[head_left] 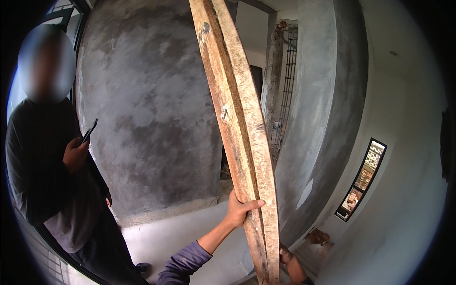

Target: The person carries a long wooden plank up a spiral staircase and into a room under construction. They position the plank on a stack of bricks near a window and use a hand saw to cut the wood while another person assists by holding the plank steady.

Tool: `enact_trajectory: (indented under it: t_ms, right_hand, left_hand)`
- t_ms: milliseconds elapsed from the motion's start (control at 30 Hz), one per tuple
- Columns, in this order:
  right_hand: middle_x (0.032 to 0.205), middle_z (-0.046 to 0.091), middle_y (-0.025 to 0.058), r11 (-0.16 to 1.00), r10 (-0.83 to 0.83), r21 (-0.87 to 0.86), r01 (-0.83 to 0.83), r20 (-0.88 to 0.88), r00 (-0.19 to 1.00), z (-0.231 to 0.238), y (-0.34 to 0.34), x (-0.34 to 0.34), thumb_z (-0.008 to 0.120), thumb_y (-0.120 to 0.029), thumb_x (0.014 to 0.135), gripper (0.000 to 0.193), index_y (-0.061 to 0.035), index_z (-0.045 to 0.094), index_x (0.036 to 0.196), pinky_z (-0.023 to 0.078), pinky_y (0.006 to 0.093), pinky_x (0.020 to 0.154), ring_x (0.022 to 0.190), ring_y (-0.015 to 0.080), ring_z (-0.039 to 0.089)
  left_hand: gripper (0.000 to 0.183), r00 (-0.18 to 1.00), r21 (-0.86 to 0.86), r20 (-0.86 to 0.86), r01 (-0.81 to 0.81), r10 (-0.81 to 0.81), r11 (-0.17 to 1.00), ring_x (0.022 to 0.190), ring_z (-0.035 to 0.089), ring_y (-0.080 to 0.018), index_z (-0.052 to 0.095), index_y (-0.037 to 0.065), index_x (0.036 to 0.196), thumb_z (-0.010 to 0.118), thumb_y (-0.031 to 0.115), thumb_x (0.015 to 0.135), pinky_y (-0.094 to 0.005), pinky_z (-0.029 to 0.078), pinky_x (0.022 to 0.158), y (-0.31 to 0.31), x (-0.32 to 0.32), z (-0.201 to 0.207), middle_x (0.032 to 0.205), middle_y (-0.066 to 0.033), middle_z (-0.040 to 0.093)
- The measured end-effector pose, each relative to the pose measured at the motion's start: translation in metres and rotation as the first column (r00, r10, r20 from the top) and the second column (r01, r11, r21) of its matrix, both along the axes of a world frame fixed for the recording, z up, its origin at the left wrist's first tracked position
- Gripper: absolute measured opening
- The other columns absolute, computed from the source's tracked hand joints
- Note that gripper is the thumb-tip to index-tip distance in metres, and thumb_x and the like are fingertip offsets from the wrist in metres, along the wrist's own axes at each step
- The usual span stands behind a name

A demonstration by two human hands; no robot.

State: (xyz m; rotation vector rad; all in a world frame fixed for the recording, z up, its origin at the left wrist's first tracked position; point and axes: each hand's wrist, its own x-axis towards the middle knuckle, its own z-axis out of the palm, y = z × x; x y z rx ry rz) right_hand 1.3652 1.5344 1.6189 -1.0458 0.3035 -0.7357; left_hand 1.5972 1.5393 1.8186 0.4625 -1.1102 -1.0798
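Note:
Two long, rough wooden boards (240, 114) stand steeply tilted in front of me, side by side, running from the lower middle up past the top edge. A bent nail sticks out of the left board's face. My left hand (239, 209) is wrapped round the boards from the left, its thumb lying across their front. Lower down, my right hand (285, 255) grips the boards' right edge; its fingers are mostly hidden behind the wood. The boards' lower end runs out of the picture.
A person (52, 175) in dark clothes stands at the left, holding a phone (89, 131). Behind are a grey plastered wall (147, 104) and a grey pillar (313, 95) with exposed rebar (288, 80) beside it. Broken bricks (317, 236) lie low right, below a narrow window (361, 179).

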Motion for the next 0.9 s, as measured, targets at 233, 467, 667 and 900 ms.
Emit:
enact_trajectory:
  t_ms: [233,467,667,900]
  right_hand:
    - [0.129,0.056,0.0144,0.984,-0.170,-0.060,0.169,-0.012,0.985,0.001,0.015,-0.016,0.079,-0.049,0.068,0.095,0.0076,0.042,0.136,0.042,0.0383,0.099,0.118,0.0236,0.053]
    - [0.115,0.061,0.0121,0.921,-0.355,-0.220,0.321,-0.137,0.925,0.014,0.023,-0.002,0.073,-0.053,0.067,0.088,0.0122,0.053,0.123,0.044,0.0339,0.091,0.107,0.0209,0.055]
    - [0.093,0.066,0.0142,0.872,-0.402,-0.365,0.325,-0.157,0.902,0.011,0.014,-0.016,0.068,-0.061,0.072,0.079,0.0116,0.064,0.103,0.045,0.0365,0.078,0.088,0.0209,0.059]
    - [0.088,0.068,0.0175,0.911,-0.359,-0.338,0.236,-0.369,0.857,0.064,0.046,0.004,0.065,-0.065,0.075,0.075,0.0056,0.069,0.102,0.051,0.0382,0.068,0.080,0.0259,0.066]
  left_hand:
    - [0.061,0.995,-0.006,-0.064,0.074,-0.074,0.997,0.088,0.067,-0.0251,0.049,-0.008,0.119,0.078,0.009,0.068,-0.0381,0.057,0.082,-0.007,-0.014,0.002,0.103,-0.0190,0.065]
    - [0.064,0.992,-0.009,-0.063,0.112,-0.113,0.994,0.090,0.066,-0.0271,0.048,-0.010,0.121,0.075,0.010,0.066,-0.0390,0.056,0.080,-0.014,-0.001,0.004,0.103,-0.0194,0.064]
    - [0.072,0.995,0.006,-0.049,0.084,-0.084,0.996,0.101,0.055,-0.0257,0.041,-0.004,0.129,0.071,0.013,0.066,-0.0380,0.052,0.082,-0.025,-0.017,0.000,0.111,-0.0151,0.052]
    - [0.065,0.976,-0.051,0.060,-0.206,0.209,0.977,0.112,0.053,-0.0311,0.049,-0.001,0.125,0.058,0.041,0.075,-0.0458,0.047,0.092,-0.021,0.000,0.003,0.122,-0.0190,0.050]
